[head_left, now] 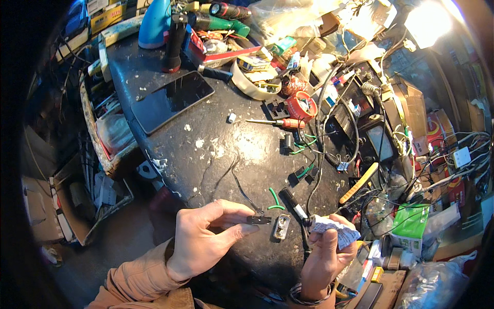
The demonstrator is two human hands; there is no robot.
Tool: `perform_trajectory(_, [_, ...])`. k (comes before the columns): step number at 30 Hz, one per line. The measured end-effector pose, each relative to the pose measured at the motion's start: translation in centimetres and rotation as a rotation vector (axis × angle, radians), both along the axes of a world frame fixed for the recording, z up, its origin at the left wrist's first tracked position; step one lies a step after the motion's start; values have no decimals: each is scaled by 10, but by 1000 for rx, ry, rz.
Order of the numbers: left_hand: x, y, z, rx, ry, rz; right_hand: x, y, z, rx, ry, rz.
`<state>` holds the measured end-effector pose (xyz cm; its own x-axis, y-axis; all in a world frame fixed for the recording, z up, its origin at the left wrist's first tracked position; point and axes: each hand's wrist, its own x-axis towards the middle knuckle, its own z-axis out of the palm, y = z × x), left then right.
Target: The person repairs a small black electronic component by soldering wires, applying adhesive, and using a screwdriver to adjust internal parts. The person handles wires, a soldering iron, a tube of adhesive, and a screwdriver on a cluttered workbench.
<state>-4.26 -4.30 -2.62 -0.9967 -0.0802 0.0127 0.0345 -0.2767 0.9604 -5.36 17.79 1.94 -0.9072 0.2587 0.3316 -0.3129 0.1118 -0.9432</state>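
Note:
Between the thumb and fingers of my left hand (206, 232) is a small black rectangular part (259, 220). A thin dark wire (241, 186) runs up from near it over the table. My right hand (328, 257) pinches a crumpled piece of printed paper (335, 229), and a dark rounded end shows at the paper's left side. On the table between the hands lies a small open metal-edged piece (281, 227). Beside it are short green wire pieces (274, 198) and a black-and-white stick-like thing (293, 202).
A dark phone (173, 102) lies on the worn black table (216, 165). Farther off are a red-handled screwdriver (288, 123), a red round container (302, 105) and a cream bowl (250, 85) of parts. Tangled cables and clutter fill the right side; a lamp (428, 23) shines there.

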Motion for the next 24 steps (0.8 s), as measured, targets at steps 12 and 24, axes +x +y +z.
perform_trajectory(12, [-1, 4, -5, -66, 61, 44, 5, -4, 6, 771, 379, 97])
perform_trajectory(24, [-5, 6, -16, -322, 317, 142, 6, -10, 9, 862, 345, 121])
